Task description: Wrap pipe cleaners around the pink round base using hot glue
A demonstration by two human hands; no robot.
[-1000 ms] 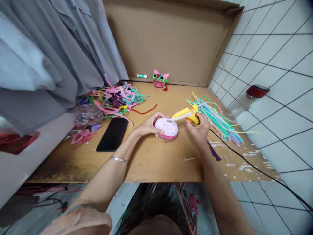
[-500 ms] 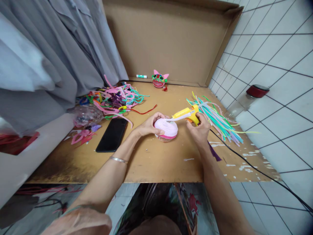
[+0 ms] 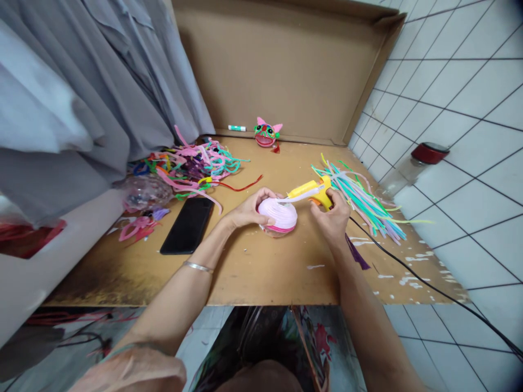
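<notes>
My left hand [image 3: 254, 208] is wrapped round the side of a rounded pale-pink craft piece [image 3: 278, 213], wound in rings, with a darker pink band low on it. A yellow glue gun [image 3: 324, 191] is in my right hand [image 3: 334, 213], its nozzle pointing left at the top of the craft piece. Whether the nozzle touches it I cannot tell. A pale strip [image 3: 300, 198] runs from the top of the piece along the gun towards my right hand. Behind the right wrist lies a purple tassel [image 3: 358, 255].
Left on the table [image 3: 269, 277] are a black phone [image 3: 187, 226] and a heap of coloured pipe cleaners [image 3: 200, 158]. More pipe cleaners [image 3: 368, 204] lie at right by a red-lidded jar [image 3: 412, 169]. A small animal-head figure [image 3: 265, 133] and a glue stick [image 3: 237, 128] sit behind. The gun's black cord [image 3: 408, 265] trails right.
Almost nothing differs. The glue gun and my right hand have shifted very slightly; my left hand keeps its hold on the craft piece.
</notes>
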